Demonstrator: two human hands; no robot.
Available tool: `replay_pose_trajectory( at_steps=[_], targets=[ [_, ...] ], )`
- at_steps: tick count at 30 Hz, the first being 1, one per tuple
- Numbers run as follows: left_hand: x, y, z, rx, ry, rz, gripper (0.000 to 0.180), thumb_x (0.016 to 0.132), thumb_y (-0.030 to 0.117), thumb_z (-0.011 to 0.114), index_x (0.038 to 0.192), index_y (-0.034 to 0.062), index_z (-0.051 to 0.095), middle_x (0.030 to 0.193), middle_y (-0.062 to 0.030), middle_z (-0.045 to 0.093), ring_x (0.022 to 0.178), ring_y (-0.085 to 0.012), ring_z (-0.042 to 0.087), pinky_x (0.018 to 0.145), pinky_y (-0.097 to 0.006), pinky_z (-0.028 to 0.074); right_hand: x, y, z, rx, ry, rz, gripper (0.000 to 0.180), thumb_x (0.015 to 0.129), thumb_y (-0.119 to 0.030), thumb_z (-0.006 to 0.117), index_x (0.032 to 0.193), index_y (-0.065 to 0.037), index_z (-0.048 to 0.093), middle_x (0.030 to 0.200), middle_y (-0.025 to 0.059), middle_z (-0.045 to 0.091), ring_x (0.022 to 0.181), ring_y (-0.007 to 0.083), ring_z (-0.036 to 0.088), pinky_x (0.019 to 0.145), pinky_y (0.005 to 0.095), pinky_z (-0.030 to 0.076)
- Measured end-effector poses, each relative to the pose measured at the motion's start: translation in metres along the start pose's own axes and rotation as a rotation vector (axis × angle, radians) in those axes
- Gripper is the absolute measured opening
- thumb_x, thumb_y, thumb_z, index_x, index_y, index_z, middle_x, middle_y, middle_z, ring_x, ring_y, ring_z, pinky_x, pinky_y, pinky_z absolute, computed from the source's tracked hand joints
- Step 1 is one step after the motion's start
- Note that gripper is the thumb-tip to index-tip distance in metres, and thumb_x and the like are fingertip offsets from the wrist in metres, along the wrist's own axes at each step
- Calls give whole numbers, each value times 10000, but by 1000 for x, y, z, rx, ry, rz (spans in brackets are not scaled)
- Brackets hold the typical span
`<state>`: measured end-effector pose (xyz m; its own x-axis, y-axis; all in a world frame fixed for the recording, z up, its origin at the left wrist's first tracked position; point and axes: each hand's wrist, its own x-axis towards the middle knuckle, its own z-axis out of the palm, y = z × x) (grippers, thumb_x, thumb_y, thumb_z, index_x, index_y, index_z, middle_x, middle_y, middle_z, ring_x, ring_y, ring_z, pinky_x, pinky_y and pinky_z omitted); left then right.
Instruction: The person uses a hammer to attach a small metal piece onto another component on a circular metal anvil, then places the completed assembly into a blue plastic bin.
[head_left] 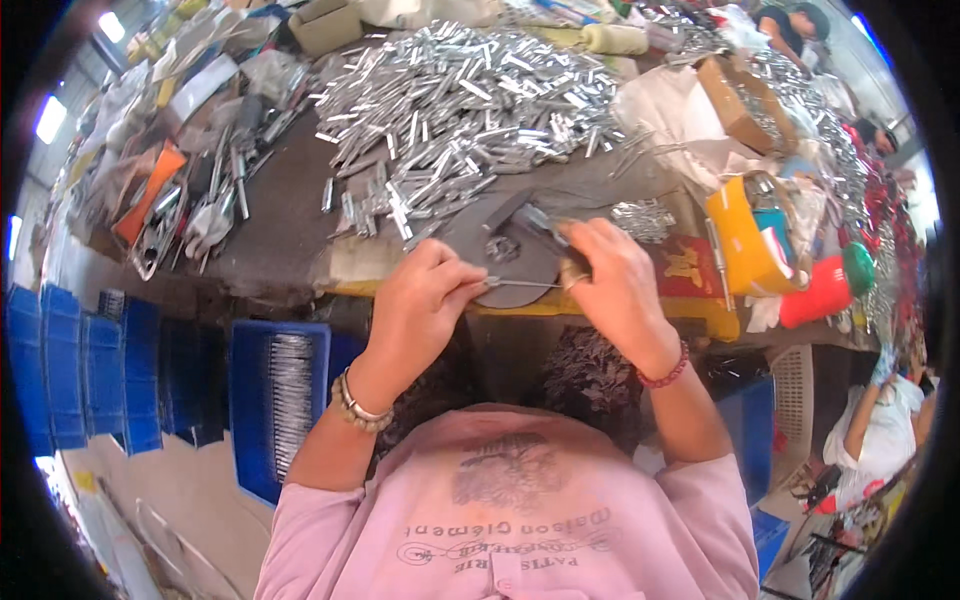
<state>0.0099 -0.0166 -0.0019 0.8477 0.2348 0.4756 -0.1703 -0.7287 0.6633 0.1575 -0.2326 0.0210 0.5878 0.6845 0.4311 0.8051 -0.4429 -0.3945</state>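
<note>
Between thumb and fingers, my left hand [428, 297] pinches one end of a thin metal rod [525, 284]. The rod runs level toward my right hand [612, 280], and its far end meets the fingers there. My right hand is closed around the handle of what looks like a dark hammer [540, 226], its head pointing away to the left. Below both hands lies a round dark metal plate [520, 296] at the bench's near edge. A little cluster of small metal parts [501, 248] sits on that plate. My right fingers partly hide the handle.
A large heap of shiny metal tubes [470, 100] covers the bench beyond. Small metal pieces [643, 220], a yellow container [745, 235] and a red jar [815, 292] stand right. Pliers-like tools [210, 215] lie left. A blue crate [240, 400] holds stacked metal pieces below left.
</note>
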Motion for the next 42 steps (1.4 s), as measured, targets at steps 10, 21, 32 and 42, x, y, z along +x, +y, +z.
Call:
replay_pose_trajectory(
  at_steps=[10, 21, 32, 42],
  targets=[
    [-18, -4, -6, -11, -44, -71, 166, 919, -12, 844, 1074, 14, 790, 965, -92, 630, 868, -258, 647, 765, -356, 530, -39, -39, -33, 113, 112, -81, 436, 852, 62, 768, 1274, -47, 753, 1095, 124, 676, 883, 332, 731, 757, 424, 600],
    [-13, -4, -5, -42, -24, -19, 207, 894, -36, 849, 1083, 29, 796, 962, -97, 629, 871, -263, 644, 764, -356, 523, -49, -39, -31, 248, 60, -80, 465, 892, 88, 744, 1337, -45, 756, 1081, 135, 717, 831, 313, 726, 726, 373, 581],
    [-15, -6, -4, -29, -16, -17, 220, 885, -41, 858, 1080, 39, 795, 964, -88, 629, 852, -250, 645, 743, -343, 525, -50, -35, -27, 286, 79, -110, 430, 944, 110, 751, 1356, -13, 748, 1080, 172, 726, 819, 291, 714, 742, 330, 571],
    [-14, -8, -1, -37, 3, -33, 215, 858, 23, 897, 1039, 46, 783, 923, -94, 653, 818, -293, 674, 690, -403, 534, -46, -42, -24, 126, 1, -108, 440, 879, 48, 747, 1293, -94, 791, 1045, 90, 706, 841, 315, 741, 728, 412, 608]
  ],
)
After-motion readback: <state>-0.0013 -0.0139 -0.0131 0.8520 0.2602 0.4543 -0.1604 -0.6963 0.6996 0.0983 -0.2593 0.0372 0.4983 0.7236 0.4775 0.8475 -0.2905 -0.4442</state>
